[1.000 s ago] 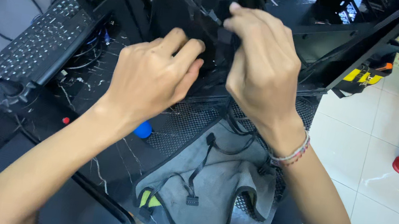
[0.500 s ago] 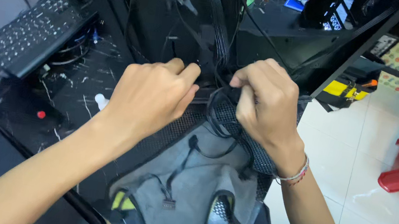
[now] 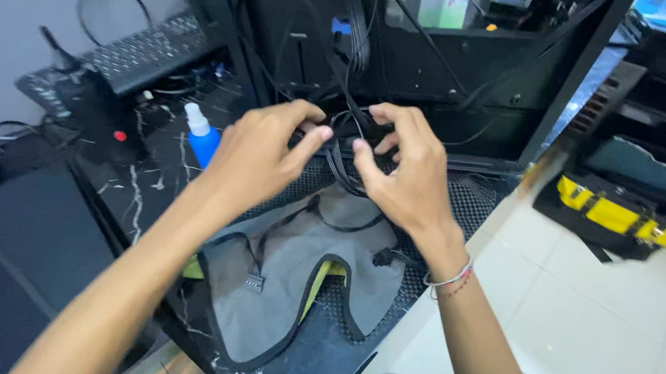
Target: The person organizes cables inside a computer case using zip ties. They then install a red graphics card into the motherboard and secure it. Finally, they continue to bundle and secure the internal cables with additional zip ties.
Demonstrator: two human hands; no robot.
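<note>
My left hand [image 3: 261,155] and my right hand [image 3: 406,171] meet in front of an open black computer case [image 3: 420,60]. Both pinch a looped bundle of black cables [image 3: 349,144] that comes out of the case. More black cables with small connectors [image 3: 254,282] trail down over a grey cloth pad [image 3: 283,293] lying on the black marble tabletop [image 3: 132,194]. A thin bracelet sits on my right wrist.
A blue bottle with a white cap [image 3: 199,135] stands left of my hands. A black keyboard [image 3: 139,56] lies at the back left. A yellow and black tool bag [image 3: 621,206] rests on the white tiled floor [image 3: 607,338] to the right.
My hands have come down and closer together on the cable bundle, now looped between them. The view has pulled back, showing more of the case, the blue bottle and the tool bag.
</note>
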